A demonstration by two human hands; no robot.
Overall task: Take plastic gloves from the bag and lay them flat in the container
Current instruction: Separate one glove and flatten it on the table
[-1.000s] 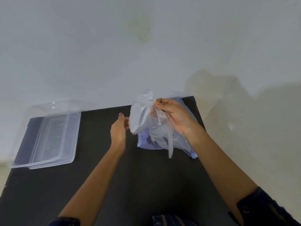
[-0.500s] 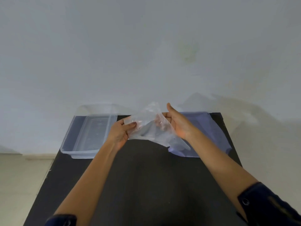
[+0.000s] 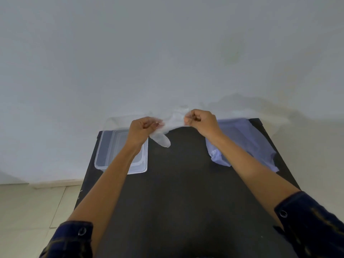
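A clear plastic glove point(image 3: 172, 123) is stretched in the air between my two hands, above the far part of the black table point(image 3: 182, 192). My left hand point(image 3: 142, 130) pinches one end, and a loose finger of the glove hangs below it. My right hand point(image 3: 202, 121) pinches the other end. The clear rectangular container point(image 3: 104, 146) lies at the table's far left, partly under my left forearm. The pale bluish bag point(image 3: 247, 140) lies at the far right, behind my right forearm.
A white wall rises directly behind the table's far edge. Pale floor tiles point(image 3: 28, 211) show to the left of the table.
The glove has come clear of the bag and moved left and up. My hands have drawn apart and stretched it between them. The view has shifted, so the container now lies nearer the middle.
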